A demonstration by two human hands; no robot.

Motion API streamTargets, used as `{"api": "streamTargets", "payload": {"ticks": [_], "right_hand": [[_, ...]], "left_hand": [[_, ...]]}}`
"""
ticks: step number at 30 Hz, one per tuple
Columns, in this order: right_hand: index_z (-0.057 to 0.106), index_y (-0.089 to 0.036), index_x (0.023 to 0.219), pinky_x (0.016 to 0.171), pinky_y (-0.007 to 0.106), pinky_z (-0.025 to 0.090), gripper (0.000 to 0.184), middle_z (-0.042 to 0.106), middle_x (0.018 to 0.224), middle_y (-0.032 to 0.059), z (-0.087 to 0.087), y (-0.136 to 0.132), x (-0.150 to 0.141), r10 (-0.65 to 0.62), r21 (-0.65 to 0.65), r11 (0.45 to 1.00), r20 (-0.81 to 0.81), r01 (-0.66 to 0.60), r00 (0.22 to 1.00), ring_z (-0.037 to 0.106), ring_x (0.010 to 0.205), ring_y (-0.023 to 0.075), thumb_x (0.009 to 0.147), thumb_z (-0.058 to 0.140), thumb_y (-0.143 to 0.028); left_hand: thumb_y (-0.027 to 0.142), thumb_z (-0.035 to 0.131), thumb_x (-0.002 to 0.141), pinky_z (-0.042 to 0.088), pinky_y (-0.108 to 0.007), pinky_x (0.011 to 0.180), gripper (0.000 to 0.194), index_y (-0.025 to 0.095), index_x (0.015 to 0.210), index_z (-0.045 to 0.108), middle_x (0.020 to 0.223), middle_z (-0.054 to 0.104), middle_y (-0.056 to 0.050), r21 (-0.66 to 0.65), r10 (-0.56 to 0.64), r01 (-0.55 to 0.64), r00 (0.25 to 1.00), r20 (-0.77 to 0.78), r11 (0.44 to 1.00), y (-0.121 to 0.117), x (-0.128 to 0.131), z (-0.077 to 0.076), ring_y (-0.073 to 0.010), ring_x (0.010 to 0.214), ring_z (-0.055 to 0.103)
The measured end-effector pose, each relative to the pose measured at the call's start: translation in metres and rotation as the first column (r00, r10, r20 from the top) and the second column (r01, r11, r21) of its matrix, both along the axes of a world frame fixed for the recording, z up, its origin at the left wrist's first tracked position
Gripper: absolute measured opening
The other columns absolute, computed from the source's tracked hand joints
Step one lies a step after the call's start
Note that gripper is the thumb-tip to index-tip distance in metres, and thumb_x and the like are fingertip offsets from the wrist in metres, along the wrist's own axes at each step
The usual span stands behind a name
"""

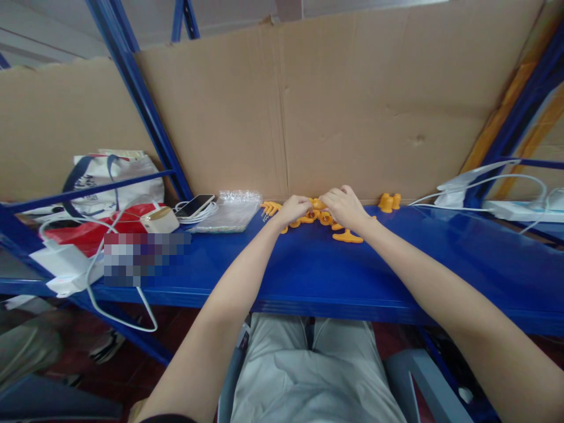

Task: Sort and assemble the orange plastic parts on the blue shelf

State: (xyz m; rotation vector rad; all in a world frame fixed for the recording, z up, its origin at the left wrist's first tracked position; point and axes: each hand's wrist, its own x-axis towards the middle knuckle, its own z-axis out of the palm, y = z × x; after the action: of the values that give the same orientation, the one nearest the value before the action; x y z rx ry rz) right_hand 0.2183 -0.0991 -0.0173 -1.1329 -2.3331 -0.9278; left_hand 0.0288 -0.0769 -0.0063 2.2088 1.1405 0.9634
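Orange plastic parts (325, 218): clustered on blue shelf (291, 270), around and between my hands. Left to right: phone (196, 205) on coiled white cable, clear plastic packet (233, 212), my left hand (294, 210), fingers bent at the cluster, my right (344, 205) likewise; can't tell if either grips. Handle-shaped orange piece (348, 237) near right wrist, orange cup-like pieces (386, 202) farther right.

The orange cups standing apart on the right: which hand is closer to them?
The right. The right hand is a little to the left of the orange cups; the left hand is farther left, beyond it.
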Motion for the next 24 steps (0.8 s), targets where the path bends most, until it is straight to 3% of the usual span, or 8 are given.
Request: {"api": "streamTargets", "payload": {"ticks": [3, 7, 12, 19, 24], "right_hand": [[0.068, -0.020, 0.103, 0.085, 0.039, 0.029, 0.028, 0.073, 0.098, 0.0112, -0.001, 0.001, 0.003, 0.026, 0.059, 0.998, 0.014, -0.027, 1.000, 0.054, 0.097, 0.0269, 0.099, 0.042, -0.011], [0.067, -0.022, 0.103, 0.088, 0.039, 0.030, 0.032, 0.070, 0.102, 0.0107, -0.001, 0.000, 0.004, 0.022, 0.141, 0.990, 0.029, -0.026, 0.999, 0.053, 0.098, 0.0263, 0.100, 0.037, -0.010], [0.066, -0.018, 0.105, 0.088, 0.039, 0.031, 0.030, 0.069, 0.101, 0.0128, -0.004, 0.003, 0.007, 0.032, 0.086, 0.996, 0.029, -0.034, 0.999, 0.054, 0.095, 0.0275, 0.096, 0.038, -0.009], [0.062, -0.014, 0.129, 0.096, 0.043, 0.030, 0.035, 0.070, 0.110, 0.0155, -0.006, -0.002, 0.007, 0.026, 0.015, 1.000, 0.043, -0.027, 0.999, 0.055, 0.104, 0.0289, 0.100, 0.046, -0.024], [0.067, -0.015, 0.114, 0.100, 0.046, 0.028, 0.028, 0.070, 0.106, 0.0149, -0.005, -0.005, -0.001, -0.007, -0.008, 1.000, 0.068, 0.008, 0.998, 0.054, 0.105, 0.0288, 0.099, 0.044, -0.019]], "left_hand": [[0.025, 0.051, 0.078, 0.034, -0.027, 0.057, 0.024, 0.019, 0.055, 0.049, 0.054, 0.047, 0.002, -0.158, -0.071, 0.086, 0.993, 0.098, 0.984, -0.002, -0.001, 0.002, -0.0112, 0.054, 0.040], [0.032, 0.049, 0.083, 0.028, -0.028, 0.050, 0.025, 0.019, 0.063, 0.060, 0.050, 0.041, 0.002, -0.387, -0.135, 0.179, 0.981, 0.139, 0.905, -0.005, -0.004, 0.005, -0.0107, 0.046, 0.032], [0.025, 0.055, 0.076, 0.029, -0.027, 0.052, 0.019, 0.019, 0.058, 0.056, 0.050, 0.043, 0.003, -0.272, -0.123, 0.150, 0.986, 0.113, 0.950, -0.008, -0.002, 0.003, -0.0097, 0.049, 0.035], [0.019, 0.055, 0.075, 0.029, -0.028, 0.055, 0.029, 0.020, 0.049, 0.044, 0.050, 0.042, 0.004, -0.180, -0.080, 0.099, 0.991, 0.107, 0.979, -0.004, -0.003, 0.000, -0.0098, 0.051, 0.037], [0.019, 0.055, 0.076, 0.031, -0.028, 0.056, 0.023, 0.019, 0.053, 0.051, 0.051, 0.044, 0.004, -0.184, -0.047, 0.061, 0.996, 0.080, 0.981, 0.002, -0.002, -0.003, -0.0109, 0.053, 0.040]]}}
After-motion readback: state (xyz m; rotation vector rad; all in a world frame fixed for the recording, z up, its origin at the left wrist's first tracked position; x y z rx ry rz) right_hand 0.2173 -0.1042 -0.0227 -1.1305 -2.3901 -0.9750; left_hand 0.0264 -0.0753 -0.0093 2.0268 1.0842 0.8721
